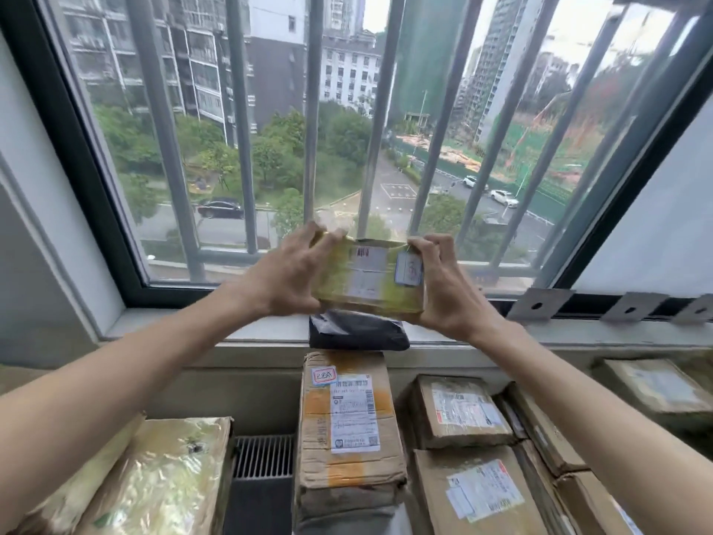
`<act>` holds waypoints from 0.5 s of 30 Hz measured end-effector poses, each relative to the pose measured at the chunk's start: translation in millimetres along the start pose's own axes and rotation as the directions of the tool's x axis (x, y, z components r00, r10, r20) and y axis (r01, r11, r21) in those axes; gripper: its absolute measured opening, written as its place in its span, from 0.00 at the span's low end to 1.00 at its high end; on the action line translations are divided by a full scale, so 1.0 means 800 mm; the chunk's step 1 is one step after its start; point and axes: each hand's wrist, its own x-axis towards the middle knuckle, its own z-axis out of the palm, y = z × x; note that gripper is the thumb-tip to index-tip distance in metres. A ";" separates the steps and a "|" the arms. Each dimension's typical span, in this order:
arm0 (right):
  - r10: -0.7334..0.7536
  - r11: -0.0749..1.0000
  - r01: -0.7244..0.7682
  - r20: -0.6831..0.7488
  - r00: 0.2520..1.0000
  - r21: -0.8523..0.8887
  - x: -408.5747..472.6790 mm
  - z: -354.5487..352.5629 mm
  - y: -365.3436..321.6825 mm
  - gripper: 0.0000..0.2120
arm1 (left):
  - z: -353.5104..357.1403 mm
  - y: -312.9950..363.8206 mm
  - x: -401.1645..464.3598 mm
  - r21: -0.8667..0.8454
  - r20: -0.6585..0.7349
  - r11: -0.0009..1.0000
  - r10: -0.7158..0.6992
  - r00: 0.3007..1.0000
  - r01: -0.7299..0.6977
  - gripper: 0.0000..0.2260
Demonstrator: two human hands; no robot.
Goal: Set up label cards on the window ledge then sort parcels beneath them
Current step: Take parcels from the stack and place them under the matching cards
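Both forearms reach up; fingers (328, 235) of both hands clamp the taped parcel's (368, 279) ends.

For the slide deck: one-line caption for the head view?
Both hands, left and right, hold a yellow-taped parcel above a black parcel on the window ledge.

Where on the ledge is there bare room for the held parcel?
Ledge is bare left of the black pouch, and right of it up to the metal brackets. Below is crowded with boxes. Both hands, left and right, hold the yellow-taped parcel.
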 end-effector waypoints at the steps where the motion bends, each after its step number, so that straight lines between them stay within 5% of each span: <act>1: -0.013 1.000 0.013 0.012 1.000 -0.002 -0.017 -0.011 -0.007 0.51 | -0.002 0.015 -0.014 0.022 -0.018 1.000 0.002 1.000 -0.002 0.53; 7: 0.005 0.999 -0.012 0.155 0.988 0.047 -0.122 -0.066 -0.037 0.47 | -0.009 0.107 -0.081 0.102 0.013 0.994 0.032 0.999 -0.033 0.50; 15: 0.031 0.996 -0.040 0.121 0.992 0.076 -0.244 -0.140 -0.049 0.51 | -0.009 0.226 -0.130 0.183 0.029 0.982 0.042 0.999 -0.047 0.53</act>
